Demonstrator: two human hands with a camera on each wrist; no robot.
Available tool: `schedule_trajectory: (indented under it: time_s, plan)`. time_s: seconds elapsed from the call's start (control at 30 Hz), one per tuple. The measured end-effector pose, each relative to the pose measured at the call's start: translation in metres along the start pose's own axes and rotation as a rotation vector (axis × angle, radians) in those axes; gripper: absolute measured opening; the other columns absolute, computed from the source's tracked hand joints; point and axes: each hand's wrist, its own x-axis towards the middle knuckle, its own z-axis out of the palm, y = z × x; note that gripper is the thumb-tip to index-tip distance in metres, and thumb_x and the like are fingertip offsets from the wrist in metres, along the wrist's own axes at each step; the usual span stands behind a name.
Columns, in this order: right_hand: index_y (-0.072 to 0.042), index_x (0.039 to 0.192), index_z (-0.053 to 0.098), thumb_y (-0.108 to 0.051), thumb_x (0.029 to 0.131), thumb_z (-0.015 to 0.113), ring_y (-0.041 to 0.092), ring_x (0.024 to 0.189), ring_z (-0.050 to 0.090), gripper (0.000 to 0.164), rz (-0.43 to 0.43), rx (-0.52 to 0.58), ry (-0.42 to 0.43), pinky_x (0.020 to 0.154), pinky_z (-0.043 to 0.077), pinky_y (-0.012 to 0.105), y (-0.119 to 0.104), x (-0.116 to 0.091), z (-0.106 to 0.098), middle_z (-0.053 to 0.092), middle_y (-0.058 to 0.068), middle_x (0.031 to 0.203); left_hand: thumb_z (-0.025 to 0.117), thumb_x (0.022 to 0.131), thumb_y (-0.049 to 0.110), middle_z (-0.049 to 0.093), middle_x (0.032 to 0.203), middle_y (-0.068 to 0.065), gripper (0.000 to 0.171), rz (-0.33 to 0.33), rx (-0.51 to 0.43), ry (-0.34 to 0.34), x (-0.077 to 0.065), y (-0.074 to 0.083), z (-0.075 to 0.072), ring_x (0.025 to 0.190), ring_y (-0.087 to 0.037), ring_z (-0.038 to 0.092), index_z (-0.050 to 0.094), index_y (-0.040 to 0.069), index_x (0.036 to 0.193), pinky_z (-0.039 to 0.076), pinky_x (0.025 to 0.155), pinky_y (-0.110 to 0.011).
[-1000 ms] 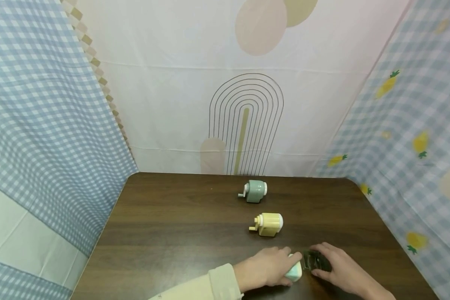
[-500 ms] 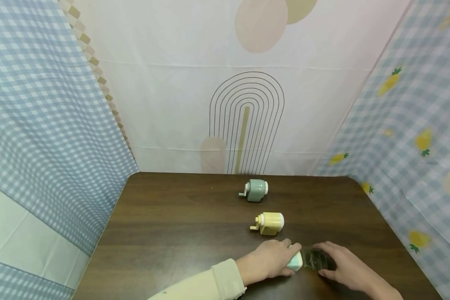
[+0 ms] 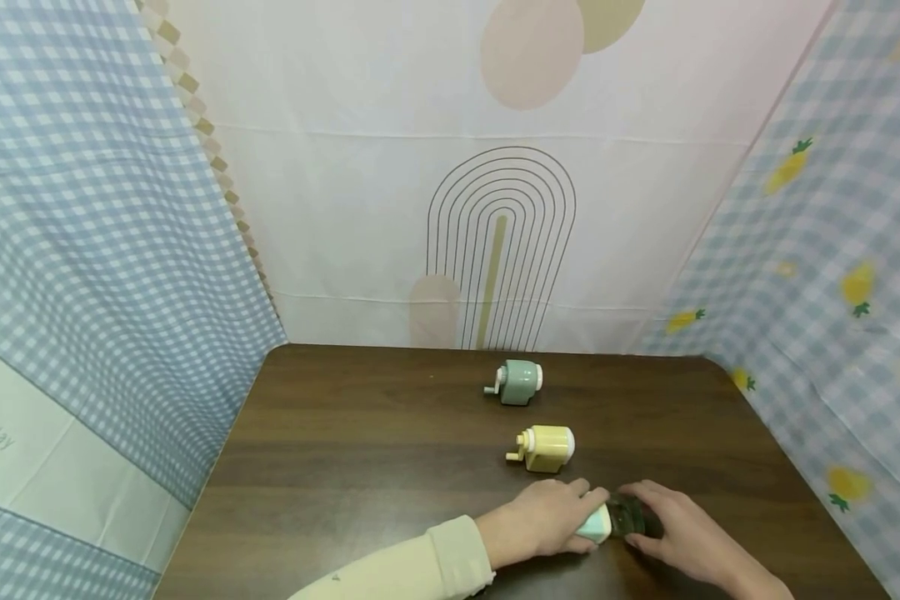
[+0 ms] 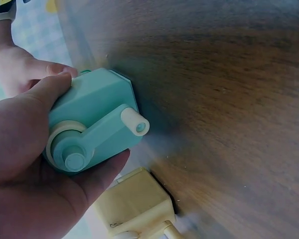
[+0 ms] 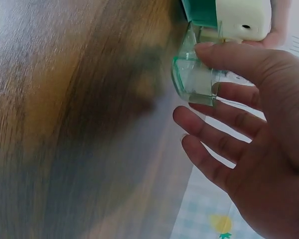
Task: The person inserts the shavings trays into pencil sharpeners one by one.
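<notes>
My left hand (image 3: 546,517) grips a teal crank pencil sharpener (image 4: 92,97), thumb on one side and fingers on the other. Its crank handle (image 4: 104,124) points toward the left wrist camera. In my right hand (image 3: 682,535) a clear, green-tinted shavings drawer (image 5: 194,82) is pinched between thumb and fingers, the lower fingers spread loosely. The drawer's end meets the sharpener's cream-coloured end; how far it sits inside is hard to tell. Both hands are low over the front right of the table.
Behind the hands a yellow pencil sharpener (image 3: 550,448) stands on the dark wooden table (image 3: 345,467). Farther back is a grey-green sharpener (image 3: 521,382). Hanging cloths (image 3: 360,208) enclose the table at the back and both sides.
The gap between the drawer and the teal sharpener has closed, as my right hand brought the drawer leftward against it. My left hand keeps its grip. The head view has shifted slightly.
</notes>
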Motion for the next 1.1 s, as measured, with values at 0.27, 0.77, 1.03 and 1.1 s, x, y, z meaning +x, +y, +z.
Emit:
schedule_trajectory:
  time_s: [0.27, 0.77, 1.03, 1.1]
  plan:
    - [-0.006, 0.13, 0.062, -0.031, 0.084, 0.084, 0.027, 0.097, 0.067, 0.057, -0.018, 0.021, -0.02, 0.073, 0.061, 0.04, -0.001, 0.001, 0.006, 0.067, 0.011, 0.125, 0.065, 0.093, 0.06, 0.058, 0.121, 0.01, 0.066, -0.005, -0.013, 0.0, 0.0, -0.001, 0.002, 0.087, -0.002, 0.059, 0.042, 0.029, 0.146, 0.055, 0.074, -0.018]
    - [-0.016, 0.131, 0.061, -0.029, 0.086, 0.083, 0.01, 0.091, 0.059, 0.051, -0.126, 0.027, -0.003, 0.069, 0.057, 0.032, -0.007, 0.0, 0.017, 0.062, -0.008, 0.117, 0.064, 0.094, 0.06, 0.058, 0.126, 0.01, 0.066, -0.004, -0.03, -0.014, 0.0, -0.001, 0.001, 0.091, -0.002, 0.06, 0.041, 0.029, 0.147, 0.055, 0.076, -0.018]
    - [-0.011, 0.137, 0.056, -0.031, 0.088, 0.08, 0.022, 0.1, 0.063, 0.058, -0.067, 0.052, -0.094, 0.075, 0.058, 0.043, -0.006, 0.001, 0.014, 0.06, 0.005, 0.13, 0.064, 0.094, 0.059, 0.058, 0.126, 0.009, 0.065, 0.0, -0.046, -0.01, 0.0, -0.002, 0.001, 0.092, -0.002, 0.06, 0.041, 0.029, 0.147, 0.054, 0.077, -0.018]
    - [-0.008, 0.139, 0.054, -0.031, 0.088, 0.08, 0.026, 0.102, 0.064, 0.061, -0.054, 0.072, -0.106, 0.078, 0.058, 0.044, -0.005, 0.001, 0.013, 0.06, 0.01, 0.133, 0.065, 0.094, 0.059, 0.058, 0.125, 0.01, 0.065, 0.002, -0.053, -0.011, 0.0, -0.002, 0.0, 0.091, -0.002, 0.06, 0.041, 0.029, 0.147, 0.054, 0.076, -0.018]
